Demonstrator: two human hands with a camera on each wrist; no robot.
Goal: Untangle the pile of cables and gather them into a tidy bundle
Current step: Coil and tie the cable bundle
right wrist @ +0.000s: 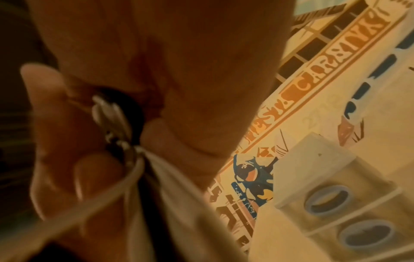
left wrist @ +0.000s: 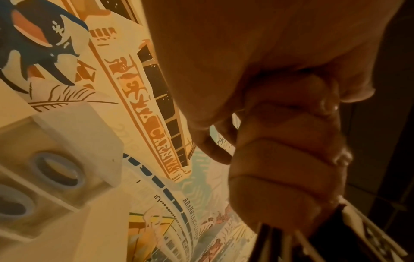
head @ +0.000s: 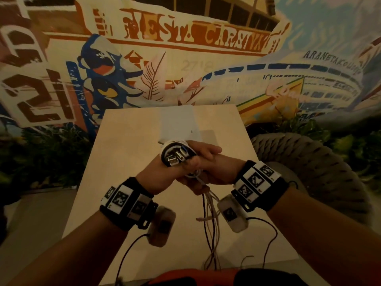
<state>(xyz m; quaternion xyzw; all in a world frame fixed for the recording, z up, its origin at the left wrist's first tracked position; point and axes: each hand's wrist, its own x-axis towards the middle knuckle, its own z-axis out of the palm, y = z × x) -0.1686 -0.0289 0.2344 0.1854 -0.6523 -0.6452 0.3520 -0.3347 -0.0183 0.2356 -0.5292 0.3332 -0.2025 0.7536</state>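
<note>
A: Where are the cables (head: 209, 221) now?

B: I hold them above the table (head: 127, 141). My left hand (head: 162, 174) grips the plug ends (head: 177, 156); my right hand (head: 208, 172) wraps the strands below.

A: Next?

B: I think coil the hanging tails evenly.

Dim, warm amber light; head view bends at its edges; both wrist views soft and blurred up close
</note>
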